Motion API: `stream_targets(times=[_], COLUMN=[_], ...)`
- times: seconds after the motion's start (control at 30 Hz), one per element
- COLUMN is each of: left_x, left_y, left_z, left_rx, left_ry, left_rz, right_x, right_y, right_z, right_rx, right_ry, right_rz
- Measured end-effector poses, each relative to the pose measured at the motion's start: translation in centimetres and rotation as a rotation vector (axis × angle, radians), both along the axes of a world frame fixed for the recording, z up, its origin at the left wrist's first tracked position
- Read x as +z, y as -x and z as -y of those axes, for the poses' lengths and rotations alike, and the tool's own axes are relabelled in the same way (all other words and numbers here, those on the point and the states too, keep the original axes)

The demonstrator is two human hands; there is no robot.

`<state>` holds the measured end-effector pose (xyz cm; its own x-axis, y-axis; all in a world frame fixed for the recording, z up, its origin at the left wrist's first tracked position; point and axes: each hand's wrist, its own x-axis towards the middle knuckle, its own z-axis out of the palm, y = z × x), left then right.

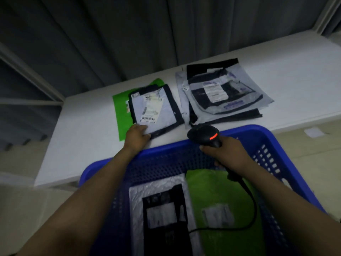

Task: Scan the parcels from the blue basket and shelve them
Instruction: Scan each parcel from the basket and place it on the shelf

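Grey-and-black parcel [156,111] on shelf [83,126] is pinched at its lower-left corner by left hand [137,136]; barcode scanner [203,134] is gripped by right hand [228,154] above blue basket [258,131].

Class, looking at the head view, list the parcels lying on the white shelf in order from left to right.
green parcel → pale dark-edged parcel lying partly on it, left hand at its near corner → stack of grey and black parcels

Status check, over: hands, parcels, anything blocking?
Left hand on shelf parcel corner. Right hand grips scanner, light red. White parcel, green parcel in basket. Nothing blocking.
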<state>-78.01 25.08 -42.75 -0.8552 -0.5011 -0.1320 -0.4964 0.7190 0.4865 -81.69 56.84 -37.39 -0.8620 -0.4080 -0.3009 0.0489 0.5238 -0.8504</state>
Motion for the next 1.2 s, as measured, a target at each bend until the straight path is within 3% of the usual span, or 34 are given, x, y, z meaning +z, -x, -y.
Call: stream_targets(times=[0.1, 0.2, 0.3, 0.5, 0.6, 0.77, 0.9, 1.1, 1.2], left_x=[-0.3, -1.4, -5.7, -17.0, -21.0, -24.0, -24.9, -24.3, -24.7], left_y=[-5.9, -11.5, -15.6, -22.6, -24.2, -24.6, -24.4, -23.8, -23.0], left_z=[-2.6, -4.7, -5.8, -6.0, -5.2, -5.6, -6.5, -6.9, -7.0], left_rx=[-0.168, -0.216, -0.265, 0.023, 0.192, 0.415, 0.509, 0.483, 0.486], left_ry=[0.032, 0.188, 0.253, -0.233, -0.331, -0.462, -0.699, -0.413, -0.468], left_rz=[-0.106, -0.267, -0.278, 0.205, 0.366, 0.313, 0.311, 0.275, 0.194], right_x=[-1.2, -3.1, -4.9, -8.9, -10.5, -12.1, -12.5, -12.1, -11.9], right_y=[-2.9, -6.2, -9.1, -13.6, -15.0, -16.3, -16.6, -17.8, -17.8], right_z=[0.4, 0.7, 0.6, 0.7, 1.4, 3.0, 4.3, 4.1, 3.5], right_rx=[0.044, 0.108, 0.185, 0.164, 0.114, 0.103, 0.082, 0.079, 0.086], right_ry=[-0.063, -0.131, -0.223, -0.337, -0.378, -0.411, -0.407, -0.398, -0.403], right_rz=[0.003, 0.018, 0.043, 0.154, 0.195, 0.228, 0.242, 0.235, 0.225])
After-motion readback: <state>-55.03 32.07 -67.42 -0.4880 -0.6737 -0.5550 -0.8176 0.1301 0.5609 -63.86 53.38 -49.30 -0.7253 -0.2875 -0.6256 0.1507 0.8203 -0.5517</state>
